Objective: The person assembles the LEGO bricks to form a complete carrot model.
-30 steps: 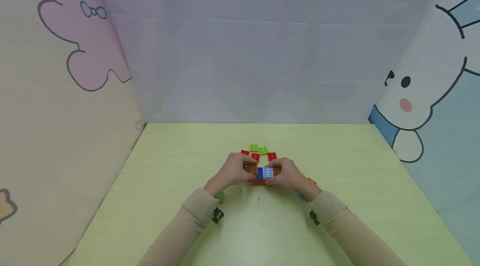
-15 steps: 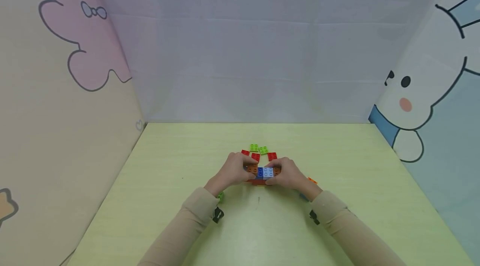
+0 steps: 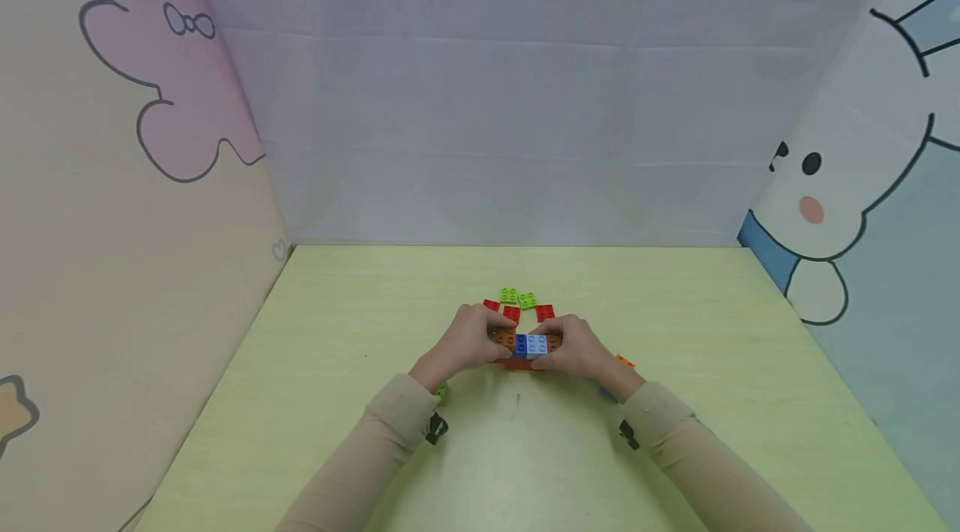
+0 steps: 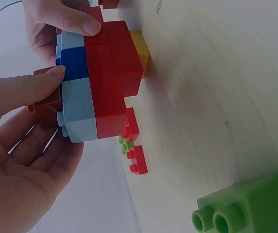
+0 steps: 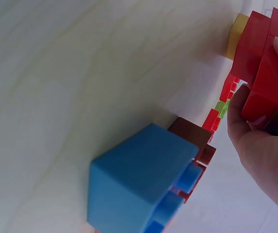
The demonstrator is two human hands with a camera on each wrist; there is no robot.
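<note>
A stack of toy building bricks stands on the table in front of me, with a yellow brick (image 4: 140, 51) at its base. Above that come red bricks (image 4: 107, 92), then a row with a blue brick (image 3: 521, 346) between light blue bricks (image 3: 536, 346). My left hand (image 3: 467, 338) pinches a brown brick (image 4: 47, 103) on top of the stack's left part, its thumb on the near side. At the other end, my right hand (image 3: 576, 348) grips the stack, thumb against the red layer and fingers behind. Both hands partly hide the bricks.
Red bricks (image 3: 544, 313) and lime green bricks (image 3: 508, 296) lie behind the stack. By my left wrist stands a green brick (image 4: 246, 206). Near my right wrist are a blue brick (image 5: 139, 170), a brown brick (image 5: 190, 133) and an orange brick (image 3: 624, 361).
</note>
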